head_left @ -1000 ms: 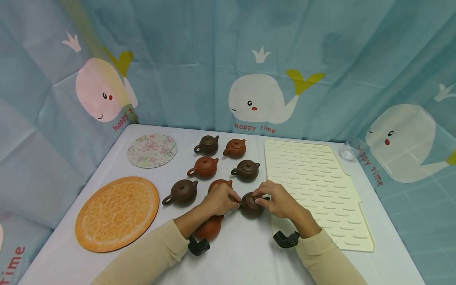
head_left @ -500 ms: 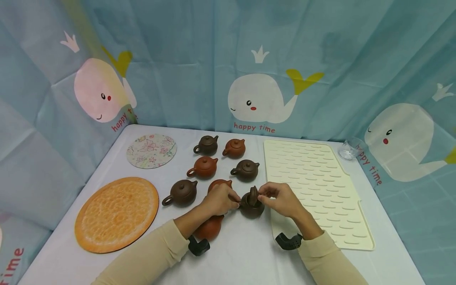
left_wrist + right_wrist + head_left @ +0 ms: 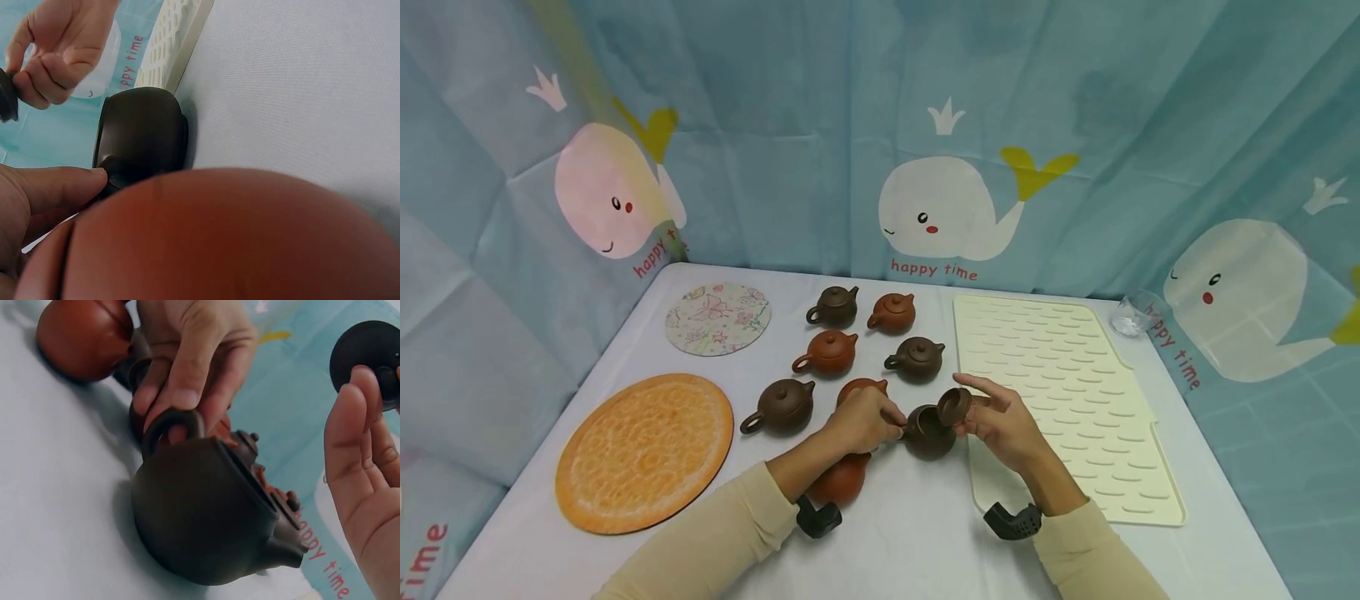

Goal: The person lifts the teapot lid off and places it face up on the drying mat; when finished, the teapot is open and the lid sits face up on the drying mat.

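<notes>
A dark brown teapot (image 3: 929,435) stands on the table with its mouth uncovered. My left hand (image 3: 865,422) pinches its loop handle (image 3: 172,425) between thumb and fingers. Just right of the pot, my right hand (image 3: 1004,423) holds the round teapot lid (image 3: 954,407) by its knob, tilted so the underside shows in the head view. In the right wrist view the lid (image 3: 369,359) is clear of the pot. A reddish teapot (image 3: 841,481) sits under my left forearm, partly hidden, and another reddish teapot (image 3: 859,387) is partly behind the left hand.
Several more teapots, brown (image 3: 785,407) and reddish (image 3: 830,353), stand behind and to the left. A cream ridged mat (image 3: 1052,400) lies at right, with a clear glass (image 3: 1131,317) beyond it. On the left are a bread-patterned round mat (image 3: 646,454) and a floral round mat (image 3: 718,318).
My right hand has lifted the lid off the teapot, turned it on edge and moved it slightly right, underside now showing. The left hand keeps its grip on the handle.
</notes>
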### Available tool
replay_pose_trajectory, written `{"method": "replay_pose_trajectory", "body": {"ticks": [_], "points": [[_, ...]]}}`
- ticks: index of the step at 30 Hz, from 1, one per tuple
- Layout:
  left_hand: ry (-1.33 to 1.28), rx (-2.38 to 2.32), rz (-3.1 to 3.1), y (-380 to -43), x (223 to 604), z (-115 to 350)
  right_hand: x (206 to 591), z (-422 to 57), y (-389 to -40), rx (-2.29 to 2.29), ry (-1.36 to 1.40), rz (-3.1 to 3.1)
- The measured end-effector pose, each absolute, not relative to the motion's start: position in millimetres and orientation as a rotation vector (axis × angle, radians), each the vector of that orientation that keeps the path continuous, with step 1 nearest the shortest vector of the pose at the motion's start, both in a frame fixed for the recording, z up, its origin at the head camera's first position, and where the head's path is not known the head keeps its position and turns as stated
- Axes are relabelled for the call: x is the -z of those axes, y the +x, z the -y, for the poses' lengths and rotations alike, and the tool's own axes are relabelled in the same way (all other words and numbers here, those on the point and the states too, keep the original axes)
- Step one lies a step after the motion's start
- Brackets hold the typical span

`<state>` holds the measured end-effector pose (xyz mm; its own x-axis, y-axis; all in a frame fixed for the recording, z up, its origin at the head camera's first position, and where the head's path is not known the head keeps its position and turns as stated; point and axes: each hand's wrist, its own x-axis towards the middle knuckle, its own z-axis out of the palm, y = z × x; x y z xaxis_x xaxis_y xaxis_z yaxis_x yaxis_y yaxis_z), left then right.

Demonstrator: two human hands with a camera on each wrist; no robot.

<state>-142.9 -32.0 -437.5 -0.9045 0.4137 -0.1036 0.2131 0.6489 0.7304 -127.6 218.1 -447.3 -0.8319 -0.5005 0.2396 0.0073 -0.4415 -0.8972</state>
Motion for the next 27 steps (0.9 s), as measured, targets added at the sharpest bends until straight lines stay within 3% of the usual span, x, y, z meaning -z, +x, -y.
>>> {"method": "replay_pose_trajectory", "body": {"ticks": [9, 27], "points": [[0.508, -1.1, -2.621, -141.9, 439.0, 32.4, 437.9, -224.6, -117.8, 2.426, -0.817, -1.17], [0.466, -1.075, -2.632, -139.3, 437.5, 31.5, 397.5, -286.9, -78.8, 2.311, -0.625, -1.986]]}}
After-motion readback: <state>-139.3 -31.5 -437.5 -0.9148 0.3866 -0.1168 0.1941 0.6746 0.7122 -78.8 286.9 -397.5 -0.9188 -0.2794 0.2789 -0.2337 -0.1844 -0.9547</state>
